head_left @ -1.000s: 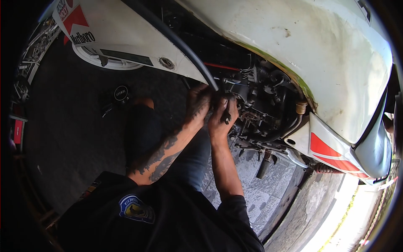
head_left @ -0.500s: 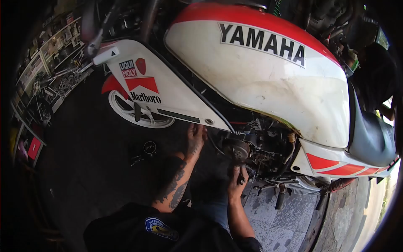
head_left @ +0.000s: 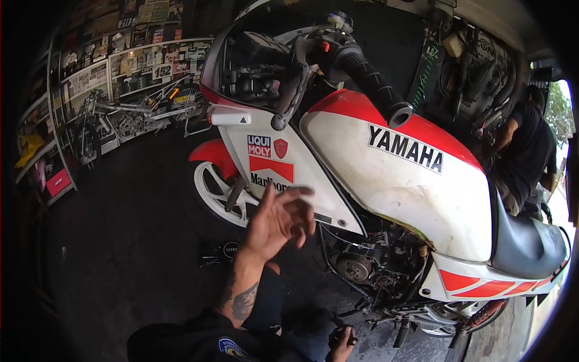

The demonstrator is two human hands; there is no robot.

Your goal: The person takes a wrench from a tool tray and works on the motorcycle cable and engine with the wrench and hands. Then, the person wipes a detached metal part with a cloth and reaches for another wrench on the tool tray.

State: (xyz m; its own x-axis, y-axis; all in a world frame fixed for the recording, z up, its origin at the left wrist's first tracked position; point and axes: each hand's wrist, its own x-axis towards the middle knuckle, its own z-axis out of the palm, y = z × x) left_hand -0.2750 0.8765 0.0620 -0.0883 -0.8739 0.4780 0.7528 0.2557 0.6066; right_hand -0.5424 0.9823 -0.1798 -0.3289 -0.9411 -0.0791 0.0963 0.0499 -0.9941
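Observation:
My left hand (head_left: 280, 222) is raised in front of the white fairing (head_left: 310, 193), fingers spread and nothing in them. Low in the view, my right hand (head_left: 342, 344) is wrapped round a dark tool (head_left: 345, 333), below the open engine. A round metal part (head_left: 353, 268) shows on the engine's side. The motorcycle's tank (head_left: 410, 193) is white and red with YAMAHA lettering, and the handlebar grip (head_left: 377, 87) juts toward me above it.
A round black cover (head_left: 231, 250) lies on the dark floor (head_left: 120, 259) left of my forearm. Shelves (head_left: 136, 66) and a bare motorcycle frame (head_left: 136, 111) stand at the back left. Another person (head_left: 531, 148) in dark clothes is beyond the seat (head_left: 528, 244).
My left hand has left the engine area and risen over the fairing, its fingers spreading. My right hand has drawn down away from the engine with the tool. The view has tilted up.

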